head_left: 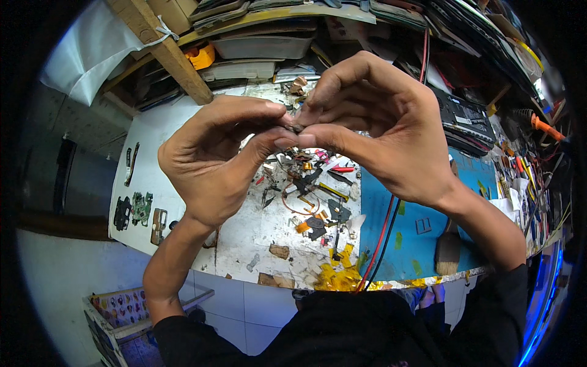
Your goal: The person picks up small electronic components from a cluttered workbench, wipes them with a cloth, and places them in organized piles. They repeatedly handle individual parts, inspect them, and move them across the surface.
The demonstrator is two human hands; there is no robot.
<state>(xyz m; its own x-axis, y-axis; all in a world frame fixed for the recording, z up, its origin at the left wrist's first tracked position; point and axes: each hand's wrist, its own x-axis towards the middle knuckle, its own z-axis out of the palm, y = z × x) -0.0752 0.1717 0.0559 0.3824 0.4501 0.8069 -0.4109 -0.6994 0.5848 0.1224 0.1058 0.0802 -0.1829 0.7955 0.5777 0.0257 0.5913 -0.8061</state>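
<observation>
Both my hands are raised over the workbench, their fingertips meeting at the upper middle of the head view. My left hand (211,156) pinches one side of a small dark piece (296,128), thumb against forefinger. On its other side, my right hand (391,131) pinches it the same way, with the remaining fingers curled behind. Fingertips cover most of the piece, so its kind cannot be made out. Beneath the hands, a heap of small electronic scraps (312,183) with flex cables and dark plastic bits lies on the white bench top (241,248).
A blue mat (382,244) covers the bench's right part, bearing a brush (448,251) and a red-and-black cable pair (380,241). Circuit boards (142,208) lie at the left. A black laptop-like device (461,119) sits back right, near several hand tools (526,177). A wooden post (165,49) stands back left.
</observation>
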